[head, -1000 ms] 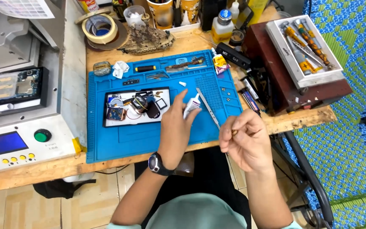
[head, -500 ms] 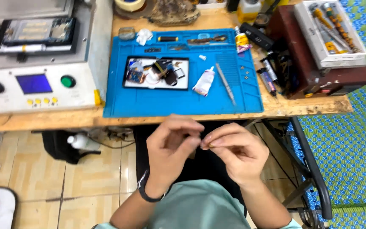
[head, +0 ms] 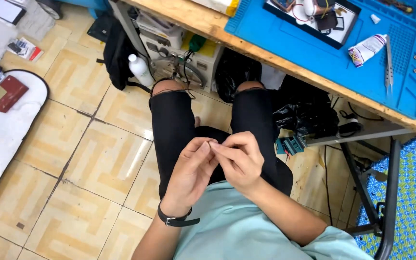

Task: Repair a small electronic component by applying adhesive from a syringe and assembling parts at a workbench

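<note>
- The left hand (head: pixel 191 171) and right hand (head: pixel 239 161) met fingertip to fingertip over the lap, pinched together; whatever they pinched was too small to make out.
- A black wristband (head: pixel 176 220) circled the left wrist.
- Black ripped trousers (head: pixel 172 120) lay beneath the hands, above a tiled floor (head: pixel 97 159).
- Well apart, on the wooden table (head: pixel 203 21), a blue mat (head: pixel 314 58) carried a crumpled white tube (head: pixel 367 49) just beside tweezers (head: pixel 389 60).
- A white bottle (head: pixel 139 70) stood under the table.
</note>
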